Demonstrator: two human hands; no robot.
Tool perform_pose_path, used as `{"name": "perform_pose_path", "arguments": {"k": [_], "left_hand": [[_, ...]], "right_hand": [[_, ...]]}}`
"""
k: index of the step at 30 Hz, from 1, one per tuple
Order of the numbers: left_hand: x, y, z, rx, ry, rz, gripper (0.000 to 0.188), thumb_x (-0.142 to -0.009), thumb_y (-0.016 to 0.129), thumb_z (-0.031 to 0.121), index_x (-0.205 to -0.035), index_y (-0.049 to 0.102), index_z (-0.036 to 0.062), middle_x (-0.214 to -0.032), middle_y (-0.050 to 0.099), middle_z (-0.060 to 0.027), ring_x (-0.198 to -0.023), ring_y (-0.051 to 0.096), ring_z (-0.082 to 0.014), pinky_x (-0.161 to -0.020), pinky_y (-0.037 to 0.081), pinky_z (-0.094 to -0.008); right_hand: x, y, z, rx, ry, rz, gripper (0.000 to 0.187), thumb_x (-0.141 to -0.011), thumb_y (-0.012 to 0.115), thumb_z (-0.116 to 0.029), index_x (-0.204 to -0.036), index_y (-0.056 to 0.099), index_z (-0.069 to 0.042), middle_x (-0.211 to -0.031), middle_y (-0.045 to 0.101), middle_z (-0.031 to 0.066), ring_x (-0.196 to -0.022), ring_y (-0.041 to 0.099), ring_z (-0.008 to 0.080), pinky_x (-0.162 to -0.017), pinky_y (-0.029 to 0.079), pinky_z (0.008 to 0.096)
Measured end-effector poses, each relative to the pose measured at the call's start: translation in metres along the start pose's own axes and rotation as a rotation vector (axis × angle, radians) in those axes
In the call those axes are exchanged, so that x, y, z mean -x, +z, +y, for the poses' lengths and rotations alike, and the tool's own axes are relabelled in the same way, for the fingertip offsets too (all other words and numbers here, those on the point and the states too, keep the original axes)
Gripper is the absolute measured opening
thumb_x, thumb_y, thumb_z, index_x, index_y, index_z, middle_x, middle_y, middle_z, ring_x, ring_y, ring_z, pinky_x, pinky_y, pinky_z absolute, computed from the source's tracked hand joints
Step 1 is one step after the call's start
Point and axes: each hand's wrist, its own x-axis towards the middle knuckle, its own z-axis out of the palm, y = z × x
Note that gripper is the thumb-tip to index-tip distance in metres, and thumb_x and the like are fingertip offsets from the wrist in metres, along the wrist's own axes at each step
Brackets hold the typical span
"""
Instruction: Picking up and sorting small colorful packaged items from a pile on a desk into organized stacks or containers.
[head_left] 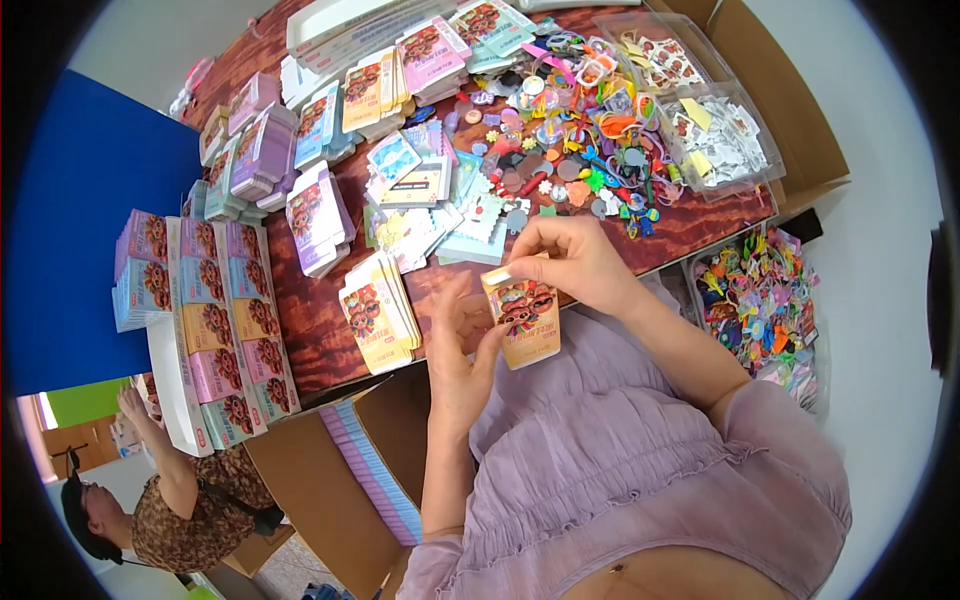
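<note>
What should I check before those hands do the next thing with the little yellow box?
1. Right hand holding the yellow box: ok, pinching its top end.
2. Left hand gripping too: cannot tell; its thumb is at the box's left edge.
3. Box's picture side towards us: ok.
4. What's inside the box: cannot tell.
5. More yellow boxes nearby: ok, a stack is left of the hands.
6. Trinkets sorted: not ok, colours are jumbled.

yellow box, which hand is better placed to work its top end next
Probably the right hand: it pinches the yellow box near the top; the left hand sits lower, by its side.
</note>
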Motion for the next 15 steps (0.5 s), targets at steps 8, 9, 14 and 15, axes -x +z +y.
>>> {"name": "perform_pose_path", "arguments": {"k": [8,9,14,15], "left_hand": [[0.001,-0.001,0.0,0.155,-0.117,-0.033,0.078,-0.085,0.06,-0.015,-0.149,0.023,0.0096,-0.106,0.061,-0.0133,-0.095,0.064,-0.019,-0.083,0.053,-0.0297],[0.002,-0.001,0.001,0.155,-0.118,-0.03,0.078,-0.085,0.06,-0.015,-0.149,0.023,0.0096,-0.106,0.061,-0.0133,-0.095,0.064,-0.019,-0.083,0.053,-0.0297],[-0.004,-0.003,0.001,0.119,-0.102,-0.048,0.07,-0.085,0.059,-0.015,-0.147,0.034,0.0081,-0.106,0.061,-0.0114,-0.093,0.064,-0.0165,-0.082,0.053,-0.0278],[-0.006,-0.004,-0.001,0.12,-0.1,-0.049,0.07,-0.085,0.059,-0.015,-0.147,0.034,0.0081,-0.106,0.061,-0.0114,-0.093,0.064,-0.0165,-0.082,0.053,-0.0278]], "right_hand": [[-0.006,-0.014,0.008,0.109,-0.024,-0.142,0.012,-0.085,0.071,-0.007,-0.091,0.067,0.003,-0.087,0.068,0.0039,-0.08,0.061,0.0069,-0.07,0.05,0.025],[-0.004,-0.017,0.005,0.109,-0.023,-0.146,0.012,-0.085,0.071,-0.007,-0.091,0.067,0.003,-0.087,0.068,0.0039,-0.08,0.061,0.0069,-0.07,0.05,0.025],[0.01,-0.023,0.009,0.365,-0.273,-0.181,0.018,-0.081,0.07,-0.004,-0.099,0.069,0.001,-0.097,0.068,0.0079,-0.091,0.064,0.0142,-0.079,0.05,0.0278],[0.011,-0.023,0.01,0.382,-0.295,-0.176,0.018,-0.08,0.07,-0.004,-0.097,0.068,0.002,-0.094,0.068,0.008,-0.091,0.065,0.0165,-0.079,0.05,0.0298]]}}
